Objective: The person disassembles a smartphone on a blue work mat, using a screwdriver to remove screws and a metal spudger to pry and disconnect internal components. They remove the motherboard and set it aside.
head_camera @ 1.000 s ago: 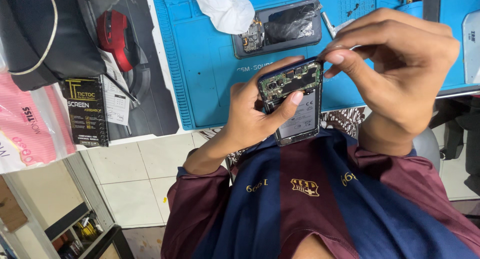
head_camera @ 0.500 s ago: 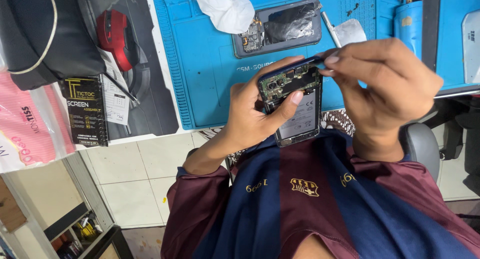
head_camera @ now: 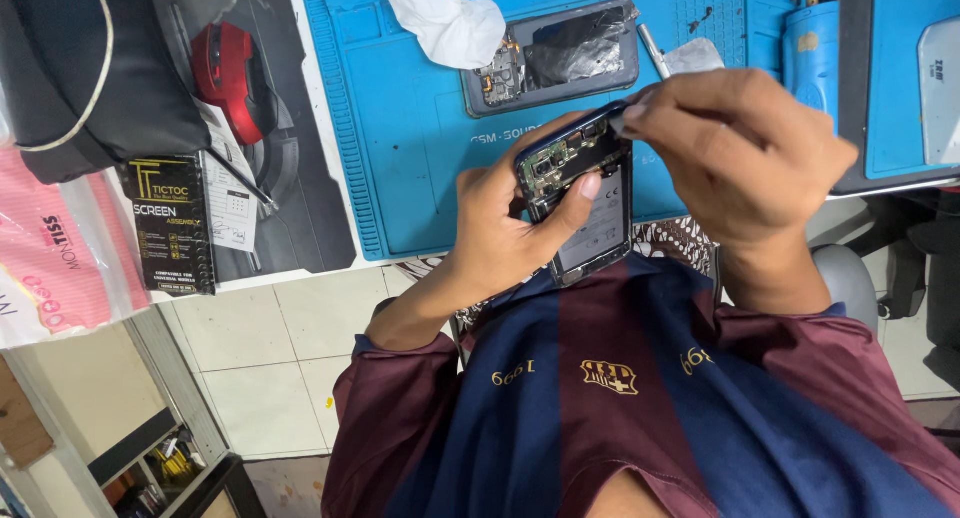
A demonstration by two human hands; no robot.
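My left hand grips an opened smartphone with its back cover off, so the circuit board at its upper end and the grey battery show. My thumb lies across the board's edge. My right hand hovers over the phone's top right corner, fingers pinched together at that corner on something too small to make out. I hold the phone above the near edge of a blue repair mat.
On the mat lie a second dismantled phone body, a white crumpled cloth and a metal tool. At the left are a red mouse, a black box, a black bag and pink packaging. Tiled floor lies below.
My right hand has turned and closed its fingers in towards the phone's top corner. The left hand still holds the phone in about the same place.
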